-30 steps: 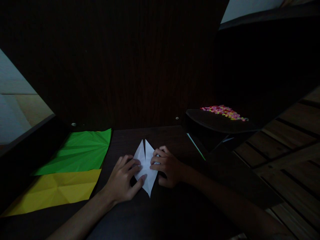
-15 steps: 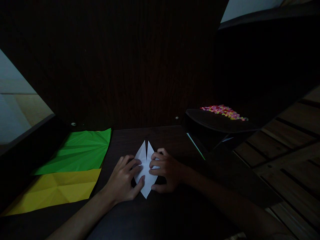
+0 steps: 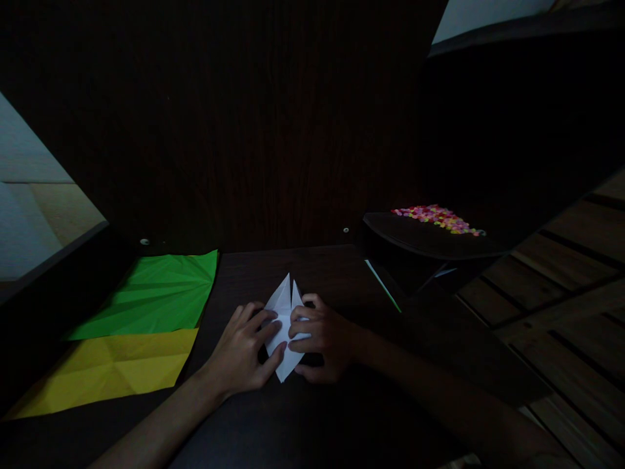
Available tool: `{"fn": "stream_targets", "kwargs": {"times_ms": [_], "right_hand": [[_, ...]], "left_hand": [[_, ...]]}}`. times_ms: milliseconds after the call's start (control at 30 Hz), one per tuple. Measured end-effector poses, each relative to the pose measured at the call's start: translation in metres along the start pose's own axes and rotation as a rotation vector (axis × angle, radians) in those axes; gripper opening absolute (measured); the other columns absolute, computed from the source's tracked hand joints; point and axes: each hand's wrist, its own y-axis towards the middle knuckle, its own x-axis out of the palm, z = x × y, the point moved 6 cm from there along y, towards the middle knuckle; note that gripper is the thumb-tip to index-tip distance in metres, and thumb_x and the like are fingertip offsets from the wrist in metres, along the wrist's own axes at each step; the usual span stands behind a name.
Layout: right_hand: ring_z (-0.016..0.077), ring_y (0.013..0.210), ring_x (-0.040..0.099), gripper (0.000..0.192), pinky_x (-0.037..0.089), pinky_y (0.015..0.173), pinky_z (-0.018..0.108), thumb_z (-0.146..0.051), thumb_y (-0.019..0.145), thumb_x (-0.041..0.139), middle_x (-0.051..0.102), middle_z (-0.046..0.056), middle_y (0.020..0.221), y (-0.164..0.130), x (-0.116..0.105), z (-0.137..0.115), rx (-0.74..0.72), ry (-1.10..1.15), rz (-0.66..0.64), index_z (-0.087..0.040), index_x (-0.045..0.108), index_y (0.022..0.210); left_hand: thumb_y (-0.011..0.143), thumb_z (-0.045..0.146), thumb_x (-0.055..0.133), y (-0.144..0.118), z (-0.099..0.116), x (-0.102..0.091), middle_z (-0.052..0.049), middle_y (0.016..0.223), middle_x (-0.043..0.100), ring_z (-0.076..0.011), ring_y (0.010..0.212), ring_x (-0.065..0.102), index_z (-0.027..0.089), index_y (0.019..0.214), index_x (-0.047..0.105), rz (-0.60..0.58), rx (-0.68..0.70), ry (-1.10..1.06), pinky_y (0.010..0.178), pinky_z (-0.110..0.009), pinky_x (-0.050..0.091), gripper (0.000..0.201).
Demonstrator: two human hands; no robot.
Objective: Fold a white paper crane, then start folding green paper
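Observation:
A white folded paper piece (image 3: 284, 306) with two pointed tips lies on the dark table (image 3: 312, 404), between both hands. My left hand (image 3: 241, 352) grips its left side, thumb pressed on the lower part. My right hand (image 3: 322, 335) grips its right side, fingers curled over the edge. The piece's lower point sticks out beneath the thumbs. Parts of the paper are hidden under my fingers.
A creased green sheet (image 3: 151, 296) and a creased yellow sheet (image 3: 107, 371) lie at the left. A dark tray (image 3: 430, 238) with small colourful bits (image 3: 437, 218) stands at the right, with a thin green-edged strip (image 3: 383, 286) beside it. A dark wall rises behind.
My right hand has slid left and further over the paper. The two tips have come closer together, and the piece's lower point has shifted slightly up and left.

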Motion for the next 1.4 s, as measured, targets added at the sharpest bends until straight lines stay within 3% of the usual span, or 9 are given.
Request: {"fn": "stream_targets", "kwargs": {"times_ms": [133, 333, 533, 667, 833, 1067, 1400], "right_hand": [[0.024, 0.096, 0.055, 0.018, 0.027, 0.092, 0.048, -0.035, 0.076, 0.06, 0.068, 0.004, 0.089, 0.0, -0.002, 0.002, 0.014, 0.033, 0.005, -0.018, 0.064, 0.078], [0.0258, 0.098, 0.054, 0.018, 0.026, 0.094, 0.051, -0.035, 0.076, 0.06, 0.068, 0.005, 0.093, -0.001, -0.001, 0.006, 0.05, 0.047, 0.001, -0.019, 0.066, 0.081], [0.0267, 0.099, 0.053, 0.022, 0.026, 0.094, 0.052, -0.033, 0.074, 0.06, 0.068, 0.006, 0.097, -0.003, -0.003, 0.011, 0.082, 0.042, 0.013, -0.018, 0.067, 0.089], [0.0272, 0.098, 0.053, 0.024, 0.028, 0.092, 0.051, -0.031, 0.074, 0.06, 0.069, 0.007, 0.097, -0.003, -0.003, 0.014, 0.09, 0.028, 0.046, -0.018, 0.067, 0.093], [0.0249, 0.093, 0.054, 0.019, 0.029, 0.091, 0.049, -0.023, 0.073, 0.06, 0.069, 0.005, 0.091, -0.003, -0.002, 0.019, 0.128, 0.002, 0.085, -0.018, 0.067, 0.09], [0.0217, 0.091, 0.054, 0.015, 0.029, 0.092, 0.046, -0.019, 0.075, 0.062, 0.07, 0.003, 0.09, -0.005, 0.0, 0.025, 0.152, -0.033, 0.111, -0.019, 0.067, 0.089], [0.0233, 0.094, 0.053, 0.01, 0.027, 0.094, 0.048, -0.018, 0.077, 0.064, 0.07, 0.004, 0.09, -0.007, 0.004, 0.031, 0.157, -0.158, 0.075, -0.019, 0.067, 0.086]], "left_hand": [[0.084, 0.028, 0.058, -0.001, -0.003, 0.003, -0.011, 0.108, 0.067, -0.0334, 0.105, 0.051, 0.019, 0.106, 0.069, -0.029, 0.004, -0.002, 0.083, -0.051, 0.045, 0.027], [0.079, 0.029, 0.061, -0.004, -0.002, -0.004, -0.014, 0.126, 0.06, -0.038, 0.116, 0.046, 0.02, 0.116, 0.065, 0.039, 0.078, -0.02, 0.088, -0.057, 0.042, 0.038], [0.075, 0.031, 0.065, -0.004, 0.011, -0.01, -0.013, 0.119, 0.065, -0.0374, 0.116, 0.05, 0.02, 0.113, 0.064, 0.029, 0.2, -0.065, 0.092, -0.057, 0.038, 0.04], [0.076, 0.034, 0.066, -0.004, 0.015, -0.008, -0.012, 0.117, 0.066, -0.0359, 0.115, 0.052, 0.019, 0.123, 0.059, -0.011, 0.24, -0.073, 0.094, -0.056, 0.037, 0.049], [0.08, 0.034, 0.066, -0.004, 0.014, -0.007, -0.013, 0.114, 0.067, -0.0347, 0.113, 0.054, 0.017, 0.126, 0.057, 0.011, 0.239, -0.069, 0.095, -0.054, 0.037, 0.05], [0.081, 0.017, 0.058, -0.004, 0.007, 0.002, -0.012, 0.114, 0.068, -0.0323, 0.114, 0.053, 0.018, 0.123, 0.059, 0.002, 0.187, -0.072, 0.094, -0.051, 0.038, 0.042], [0.075, 0.021, 0.061, 0.0, 0.005, 0.001, -0.01, 0.116, 0.068, -0.0343, 0.115, 0.052, 0.018, 0.122, 0.061, -0.015, 0.099, -0.062, 0.097, -0.057, 0.029, 0.046]]}}
